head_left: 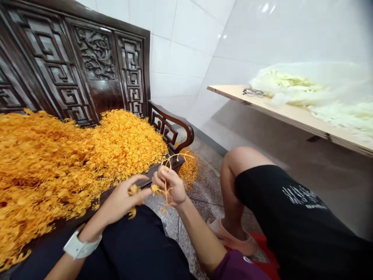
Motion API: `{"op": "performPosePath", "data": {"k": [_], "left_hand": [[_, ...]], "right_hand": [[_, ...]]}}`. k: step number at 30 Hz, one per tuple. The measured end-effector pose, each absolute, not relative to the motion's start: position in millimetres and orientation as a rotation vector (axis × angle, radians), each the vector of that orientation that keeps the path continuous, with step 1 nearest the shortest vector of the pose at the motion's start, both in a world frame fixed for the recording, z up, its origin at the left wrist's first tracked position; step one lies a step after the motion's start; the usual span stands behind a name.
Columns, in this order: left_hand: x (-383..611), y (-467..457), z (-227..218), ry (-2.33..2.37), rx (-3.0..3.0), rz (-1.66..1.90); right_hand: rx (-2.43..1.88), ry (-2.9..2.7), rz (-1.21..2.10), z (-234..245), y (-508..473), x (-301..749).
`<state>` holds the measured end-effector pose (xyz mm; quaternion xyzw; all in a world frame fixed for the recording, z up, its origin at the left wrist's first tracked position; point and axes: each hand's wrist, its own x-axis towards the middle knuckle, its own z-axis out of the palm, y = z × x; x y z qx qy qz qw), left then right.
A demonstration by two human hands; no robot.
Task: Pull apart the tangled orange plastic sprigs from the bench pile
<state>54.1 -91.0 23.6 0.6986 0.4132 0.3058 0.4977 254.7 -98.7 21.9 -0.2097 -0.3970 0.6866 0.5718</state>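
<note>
My right hand (pixel 170 182) pinches a thin, branched orange-yellow plastic stem (pixel 166 190). One end of the stem arcs up to the right; the other hangs below the fingers with small side twigs. A small yellow flower-shaped piece (pixel 155 188) shows between the two hands, by the left thumb tip. My left hand (pixel 125 200), with a pale watch (pixel 81 245) on its wrist, curls around a few similar yellow plastic pieces (pixel 134 189). Its thumb and forefinger tips are apart. Beside it, a big heap of these orange-yellow pieces (pixel 72 155) covers the bench seat.
The dark carved wooden bench (pixel 106 93) has a curved armrest (pixel 186 132). More orange stems (pixel 189 167) lie on the floor beyond. On the right sits another person in black shorts (pixel 279 198). A wall shelf (pixel 279 105) holds glasses (pixel 253 92) and bagged pale pieces (pixel 305 87).
</note>
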Motion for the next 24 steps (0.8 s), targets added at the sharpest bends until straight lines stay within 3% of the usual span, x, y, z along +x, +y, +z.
{"op": "performPosePath", "data": {"k": [4,12,18,24], "left_hand": [[60,-95,17,1.003,2.175,0.418],[67,-111,16,1.031,2.573,0.39],[66,-116,13,0.843,2.531,0.192],[62,-119,19,0.819,2.466,0.081]], "right_hand": [[-0.613,-1.184,1.531,29,-103,266],[-1.121,-2.162,0.879,37,-116,284],[-1.033,-2.433,0.997,24,-116,294],[-0.964,-2.252,1.317,0,-106,323]]}}
